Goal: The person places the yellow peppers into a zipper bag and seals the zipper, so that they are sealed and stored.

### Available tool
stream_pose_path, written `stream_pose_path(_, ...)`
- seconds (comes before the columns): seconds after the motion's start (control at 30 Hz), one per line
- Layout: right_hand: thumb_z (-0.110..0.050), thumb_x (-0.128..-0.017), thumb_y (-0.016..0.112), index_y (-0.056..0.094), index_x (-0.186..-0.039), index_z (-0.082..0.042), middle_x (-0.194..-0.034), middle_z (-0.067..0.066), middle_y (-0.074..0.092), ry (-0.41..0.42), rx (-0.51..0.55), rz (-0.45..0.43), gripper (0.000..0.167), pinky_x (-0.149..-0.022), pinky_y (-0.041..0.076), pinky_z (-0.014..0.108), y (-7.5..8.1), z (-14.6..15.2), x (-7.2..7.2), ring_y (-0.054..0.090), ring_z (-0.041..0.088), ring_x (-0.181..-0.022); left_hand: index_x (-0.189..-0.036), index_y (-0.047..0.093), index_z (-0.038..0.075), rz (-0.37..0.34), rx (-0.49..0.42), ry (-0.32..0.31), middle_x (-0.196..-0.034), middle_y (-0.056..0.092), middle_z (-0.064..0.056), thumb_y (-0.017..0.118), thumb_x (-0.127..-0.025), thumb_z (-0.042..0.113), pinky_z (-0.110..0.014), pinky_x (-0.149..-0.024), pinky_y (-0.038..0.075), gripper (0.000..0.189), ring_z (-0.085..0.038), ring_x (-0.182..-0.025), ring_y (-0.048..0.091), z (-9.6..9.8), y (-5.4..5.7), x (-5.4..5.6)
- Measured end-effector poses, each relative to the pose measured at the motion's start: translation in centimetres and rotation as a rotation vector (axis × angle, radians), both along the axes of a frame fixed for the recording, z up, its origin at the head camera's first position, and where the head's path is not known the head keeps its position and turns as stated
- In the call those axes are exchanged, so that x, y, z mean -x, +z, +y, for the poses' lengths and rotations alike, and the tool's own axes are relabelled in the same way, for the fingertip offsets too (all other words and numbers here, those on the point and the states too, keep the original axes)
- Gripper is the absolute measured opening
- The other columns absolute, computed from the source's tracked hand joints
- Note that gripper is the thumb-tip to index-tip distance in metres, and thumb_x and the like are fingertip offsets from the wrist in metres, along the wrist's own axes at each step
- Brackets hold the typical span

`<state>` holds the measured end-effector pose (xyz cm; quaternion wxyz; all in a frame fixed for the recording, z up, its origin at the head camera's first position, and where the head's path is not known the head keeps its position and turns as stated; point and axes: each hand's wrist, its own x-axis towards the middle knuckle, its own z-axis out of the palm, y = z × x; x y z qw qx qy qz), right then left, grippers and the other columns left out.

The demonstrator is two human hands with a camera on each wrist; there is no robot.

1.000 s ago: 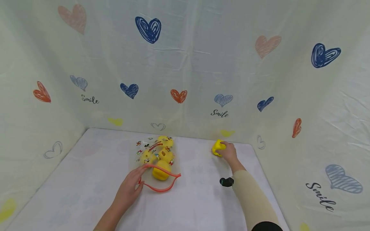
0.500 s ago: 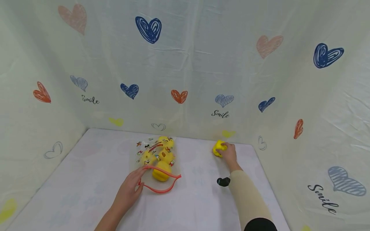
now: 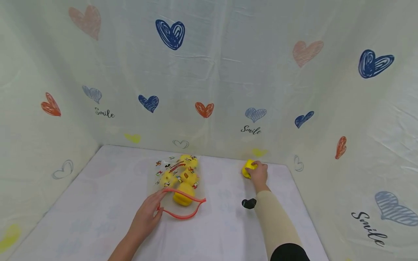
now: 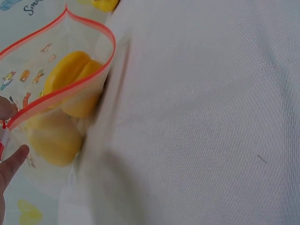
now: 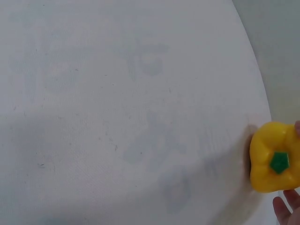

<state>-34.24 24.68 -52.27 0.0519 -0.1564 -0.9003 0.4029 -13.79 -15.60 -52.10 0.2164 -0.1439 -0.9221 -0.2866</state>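
Observation:
At the back right of the table, my right hand (image 3: 259,174) grips a yellow bell pepper (image 3: 247,169). The right wrist view shows fingers (image 5: 281,210) at the side of this bell pepper (image 5: 269,166), whose green stem patch faces the camera. A clear zip bag (image 3: 151,177) with small cartoon prints lies left of centre, its red-edged mouth standing open toward me. Several yellow peppers (image 3: 184,195) are inside it. My left hand (image 3: 147,215) holds the left end of the bag's mouth, its thumb (image 4: 18,159) below the red rim in the left wrist view.
A white cloth covers the table (image 3: 101,203). Behind it and at both sides hangs a pale curtain (image 3: 225,79) printed with hearts. A black band (image 3: 289,252) and a small dark piece (image 3: 249,203) sit along my right sleeve (image 3: 275,221).
My right forearm has swung slightly left, while the right hand stays on the pepper at the same place. The left hand and bag are still. The head view has shifted a little.

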Motion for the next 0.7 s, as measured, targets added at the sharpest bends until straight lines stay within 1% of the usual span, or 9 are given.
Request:
stream_pose_path(0.13,-0.015,-0.091,0.071,0.056,-0.118,0.001,-0.128,0.027,0.036,-0.004,0.006,0.0,0.035,-0.101,0.044,0.048,0.2,-0.1,-0.1,0.044,0.04,-0.11,-0.136,0.056,0.006,-0.006,0.002,0.005,-0.137,0.056,-0.007,0.083,-0.067,-0.01,-0.046,-0.094,0.049,0.075,-0.027,-0.12,0.053,0.1,-0.1,0.0)
stream_pose_path(0.33,-0.015,-0.089,0.073,0.057,-0.117,0.002,-0.127,0.025,0.038,0.008,0.012,0.023,0.037,-0.103,0.042,0.048,0.0,0.2,-0.2,0.044,0.039,-0.111,-0.135,0.056,0.006,-0.008,-0.007,0.004,-0.137,0.056,-0.007,0.083,-0.067,-0.01,-0.046,-0.093,0.05,0.075,-0.027,-0.12,0.054,0.3,0.0,-0.1)
stream_pose_path(0.57,-0.014,-0.087,0.073,0.057,-0.118,0.002,-0.131,0.026,0.037,0.044,0.087,0.072,0.038,-0.105,0.038,0.051,-0.1,-0.1,-0.6,0.042,0.04,-0.117,-0.135,0.056,0.006,-0.011,-0.001,0.003,-0.136,0.057,-0.008,0.083,-0.068,-0.009,-0.047,-0.094,0.05,0.073,-0.028,-0.119,0.054,0.3,0.1,-0.1)
stream_pose_path(0.7,-0.015,-0.087,0.073,0.057,-0.12,0.002,-0.133,0.025,0.036,0.066,0.119,0.068,0.04,-0.107,0.036,0.051,0.1,-0.9,-1.0,0.04,0.04,-0.121,-0.135,0.056,0.005,-0.03,0.009,0.018,-0.137,0.056,-0.009,0.082,-0.069,-0.009,-0.048,-0.094,0.049,0.073,-0.028,-0.12,0.053,0.2,0.2,-0.2)
